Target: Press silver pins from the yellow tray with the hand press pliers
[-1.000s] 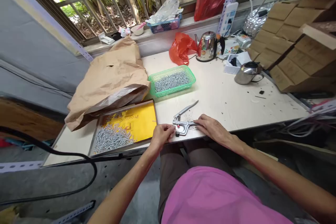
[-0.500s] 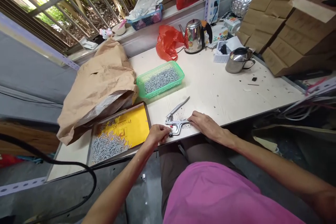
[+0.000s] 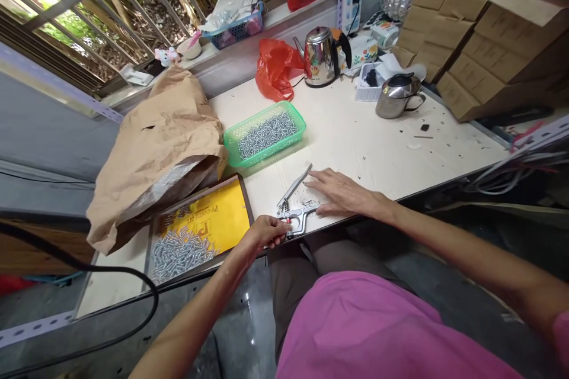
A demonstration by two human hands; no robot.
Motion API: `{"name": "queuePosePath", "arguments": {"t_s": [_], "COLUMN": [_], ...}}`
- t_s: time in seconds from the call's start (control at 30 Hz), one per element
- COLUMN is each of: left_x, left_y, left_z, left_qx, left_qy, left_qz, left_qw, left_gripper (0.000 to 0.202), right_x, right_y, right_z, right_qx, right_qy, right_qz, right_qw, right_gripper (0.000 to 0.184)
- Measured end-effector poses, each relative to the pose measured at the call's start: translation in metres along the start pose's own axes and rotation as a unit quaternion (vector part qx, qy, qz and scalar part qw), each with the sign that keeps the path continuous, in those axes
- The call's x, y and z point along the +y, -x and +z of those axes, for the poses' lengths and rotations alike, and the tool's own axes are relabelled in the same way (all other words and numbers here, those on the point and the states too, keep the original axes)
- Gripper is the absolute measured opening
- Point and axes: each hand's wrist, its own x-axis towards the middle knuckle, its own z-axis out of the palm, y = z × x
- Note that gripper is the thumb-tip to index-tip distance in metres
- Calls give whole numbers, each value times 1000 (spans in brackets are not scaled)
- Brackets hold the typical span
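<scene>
A pair of silver snap-fastener pliers [image 3: 301,220] lies at the table's front edge, its two handles spread apart and a dark spring and a small red part near its jaw. My left hand [image 3: 268,231] is at the jaw end, thumb and fingers pinched together; whatever is between the fingertips is too small to make out. Over the handle ends, my right hand [image 3: 340,190] has its fingers spread, with the thumb by the lower handle and the fingertips near the upper one.
Left of the pliers, a shallow tray [image 3: 245,198] with a yellow bottom holds many small metal pieces. Behind stands a green basket [image 3: 267,157] of similar pieces. A brown paper bag [image 3: 155,130], kettle [image 3: 320,59], steel pot [image 3: 395,98], red plastic bag [image 3: 275,68] and cardboard boxes [image 3: 484,53] surround the worktop.
My right hand has let go of the lower handle and opened, its fingers reaching up towards the upper handle. My left hand stays pinched at the jaw. The view has shifted slightly.
</scene>
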Motion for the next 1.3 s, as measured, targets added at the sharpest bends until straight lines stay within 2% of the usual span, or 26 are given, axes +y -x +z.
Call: {"name": "queuePosePath", "arguments": {"t_s": [0.07,0.1,0.2,0.3,0.43,0.53,0.6,0.67,0.73,0.77,0.87,0.93,1.0,1.07,1.17,1.3], "left_x": [-1,-1,0,0,-5,-10,-11,-10,-5,-1,14,26,37,45,52,50], "left_y": [1,1,3,4,3,7,13,19,21,20,6,-6,-14,-18,-18,-19], "left_z": [1,1,2,3,6,9,12,15,20,22,31,34,34,32,30,30], "left_qx": [3,6,12,12,23,42,82,166,247,266,246,217,195,182,172,179], "left_qy": [4,6,12,23,34,33,-15,-111,-214,-258,-367,-424,-467,-497,-515,-495], "left_qz": [-5,-6,-5,-1,-2,-4,22,98,202,252,361,385,371,352,344,340], "left_qw": [1000,1000,1000,1000,999,999,996,975,923,894,821,791,779,772,766,779], "left_gripper": [46,46,48,48,44,38,33,28,22,21,35,50,58,59,52,35], "right_x": [12,16,22,16,5,3,3,3,2,1,-2,-5,-8,-12,-18,-16], "right_y": [-15,-23,-42,-50,-45,-36,-30,-25,-20,-19,-15,-14,-14,-15,-18,-21], "right_z": [-3,-4,-8,-13,-18,-15,-10,-5,-2,-1,0,1,1,1,-1,-1], "right_qx": [-44,-73,-136,-148,-149,-127,-103,-80,-61,-53,-34,-32,-35,-42,-60,-74], "right_qy": [19,22,38,59,79,81,77,72,72,70,57,48,53,75,110,115], "right_qz": [-17,-29,-66,-77,-63,-67,-79,-94,-100,-98,-85,-67,-40,1,41,10], "right_qw": [999,997,988,984,984,986,988,990,991,991,994,996,997,996,991,990], "right_gripper": [91,100,108,100,80,68,60,54,51,52,63,73,78,74,57,31]}}
